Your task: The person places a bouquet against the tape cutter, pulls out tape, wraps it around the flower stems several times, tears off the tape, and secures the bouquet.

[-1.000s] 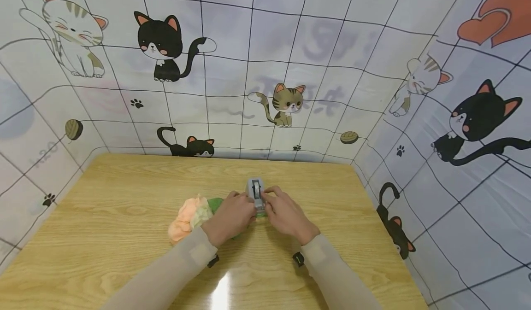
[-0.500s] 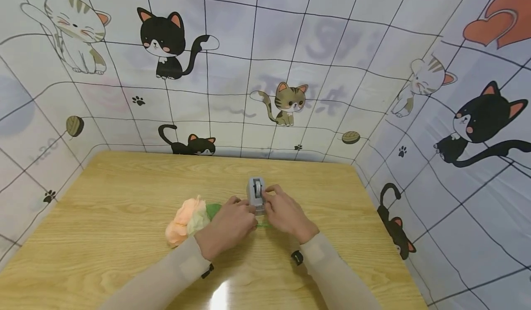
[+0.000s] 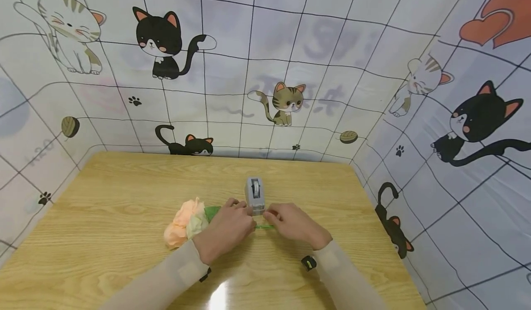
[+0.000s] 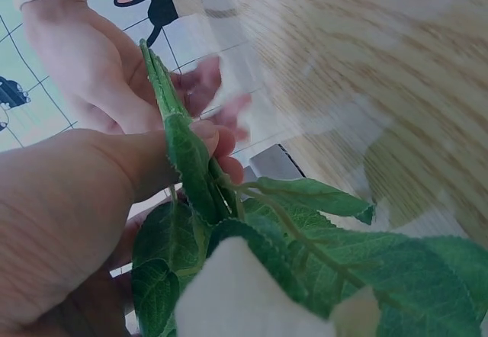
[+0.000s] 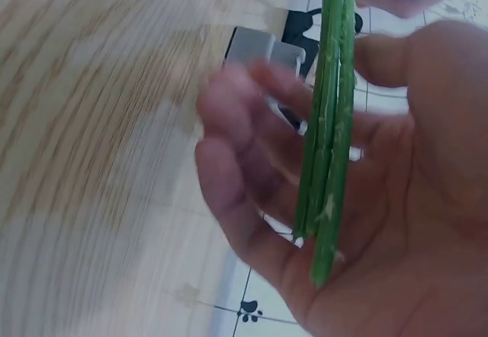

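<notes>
My left hand (image 3: 227,229) pinches a bunch of artificial flowers by its green stems (image 5: 328,139), thumb and fingers together just above the leaves (image 4: 305,200). The peach and cream blooms (image 3: 185,225) lie to the left of that hand, on the table. Around the bare stem ends my right hand (image 3: 296,225) curves loosely; its blurred fingers stand apart from the stems in the right wrist view, with the thumb close beside them. A grey tape dispenser (image 3: 255,198) holding a roll of tape stands just beyond both hands.
The wooden table (image 3: 124,181) reaches back to a white curtain (image 3: 232,79) printed with cartoon cats and grid lines. More of this curtain borders the table on the left and right. Dark bands show at both wrists.
My right hand has come away from the side of the tape dispenser, back toward me and the stem ends. The left hand and the flowers shifted slightly left and toward me.
</notes>
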Demonstrator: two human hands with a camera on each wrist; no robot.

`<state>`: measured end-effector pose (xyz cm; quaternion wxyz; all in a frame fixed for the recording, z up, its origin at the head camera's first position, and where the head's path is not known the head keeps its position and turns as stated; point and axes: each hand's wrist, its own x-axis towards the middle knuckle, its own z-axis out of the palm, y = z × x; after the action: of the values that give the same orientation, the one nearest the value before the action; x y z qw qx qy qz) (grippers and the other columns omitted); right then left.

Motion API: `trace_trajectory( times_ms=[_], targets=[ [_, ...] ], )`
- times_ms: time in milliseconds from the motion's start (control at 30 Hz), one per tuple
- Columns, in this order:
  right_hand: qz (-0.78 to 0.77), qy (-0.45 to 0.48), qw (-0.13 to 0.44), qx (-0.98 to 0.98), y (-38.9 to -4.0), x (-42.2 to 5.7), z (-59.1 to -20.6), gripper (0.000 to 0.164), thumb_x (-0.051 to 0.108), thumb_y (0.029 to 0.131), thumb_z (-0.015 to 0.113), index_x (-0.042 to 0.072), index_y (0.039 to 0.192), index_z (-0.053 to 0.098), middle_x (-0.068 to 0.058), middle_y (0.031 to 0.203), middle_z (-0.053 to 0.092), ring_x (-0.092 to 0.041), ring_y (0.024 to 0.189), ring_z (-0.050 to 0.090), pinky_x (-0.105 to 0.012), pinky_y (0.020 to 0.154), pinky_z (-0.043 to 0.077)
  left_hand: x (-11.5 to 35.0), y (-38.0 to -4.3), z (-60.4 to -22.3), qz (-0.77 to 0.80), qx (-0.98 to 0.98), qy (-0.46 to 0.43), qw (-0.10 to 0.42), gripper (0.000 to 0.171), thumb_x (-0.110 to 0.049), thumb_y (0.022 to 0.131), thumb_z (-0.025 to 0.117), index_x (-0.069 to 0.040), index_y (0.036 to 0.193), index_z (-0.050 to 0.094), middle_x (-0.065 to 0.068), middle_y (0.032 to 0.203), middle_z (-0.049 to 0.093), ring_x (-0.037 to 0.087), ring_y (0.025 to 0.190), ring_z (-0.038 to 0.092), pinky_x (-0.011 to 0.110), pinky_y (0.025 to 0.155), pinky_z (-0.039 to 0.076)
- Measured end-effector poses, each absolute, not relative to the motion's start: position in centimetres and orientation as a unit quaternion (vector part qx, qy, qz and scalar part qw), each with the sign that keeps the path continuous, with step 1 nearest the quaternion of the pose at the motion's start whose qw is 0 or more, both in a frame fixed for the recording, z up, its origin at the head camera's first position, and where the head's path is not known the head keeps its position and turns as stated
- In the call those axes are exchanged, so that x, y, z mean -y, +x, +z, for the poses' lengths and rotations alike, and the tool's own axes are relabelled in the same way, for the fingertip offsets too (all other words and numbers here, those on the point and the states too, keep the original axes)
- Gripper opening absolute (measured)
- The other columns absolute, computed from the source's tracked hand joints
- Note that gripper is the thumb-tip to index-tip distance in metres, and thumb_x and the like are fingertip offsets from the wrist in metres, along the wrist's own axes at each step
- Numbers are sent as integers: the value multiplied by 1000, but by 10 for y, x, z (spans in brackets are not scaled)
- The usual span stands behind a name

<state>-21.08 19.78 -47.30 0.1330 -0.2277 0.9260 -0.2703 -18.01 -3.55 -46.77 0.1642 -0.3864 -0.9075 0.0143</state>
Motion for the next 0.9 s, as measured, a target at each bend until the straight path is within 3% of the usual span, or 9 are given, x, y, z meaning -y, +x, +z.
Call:
trace_trajectory(
  times_ms=[133,300,433,600,767,900],
  targets=[
    [-305,-263,184,-897,-209,-206,-473,37,39,115,49,19,108,80,-2,94,79,-6,56,47,-26,59,45,34,-179,-468,21,911,-378,164,14,-29,94,83,-28,80,81,-7,92,74,16,95,70,44,101,54],
    [-348,-282,215,-868,-208,-212,-476,35,33,114,52,20,109,84,-5,88,78,-4,50,36,-22,51,37,33,-179,-468,6,918,-363,157,11,-36,92,85,-29,84,84,-7,93,72,17,95,68,45,101,54],
    [-361,-286,209,-863,-207,-214,-476,32,32,113,55,20,111,85,-13,78,71,-2,52,39,-20,51,37,34,-179,-464,-43,926,-349,138,12,-40,88,89,-29,85,83,-7,91,70,17,90,66,49,101,54],
    [-368,-288,190,-863,-206,-214,-474,27,26,111,59,17,113,85,-22,80,71,-2,54,40,-20,53,37,38,-180,-458,-85,927,-343,126,15,-42,85,91,-30,85,83,-9,90,70,16,87,66,50,100,55],
    [-359,-293,158,-872,-205,-214,-475,24,26,107,65,15,114,85,-13,90,79,-2,60,46,-20,56,42,41,-184,-449,-128,920,-346,131,18,-45,95,81,-29,85,83,-12,80,66,10,74,62,48,88,57],
    [-348,-289,137,-881,-204,-214,-475,22,27,105,68,16,114,85,-3,103,83,-5,68,59,-23,61,50,40,-190,-443,-167,918,-340,115,30,-43,103,71,-24,83,81,-11,71,66,3,59,51,33,67,54]
  ],
)
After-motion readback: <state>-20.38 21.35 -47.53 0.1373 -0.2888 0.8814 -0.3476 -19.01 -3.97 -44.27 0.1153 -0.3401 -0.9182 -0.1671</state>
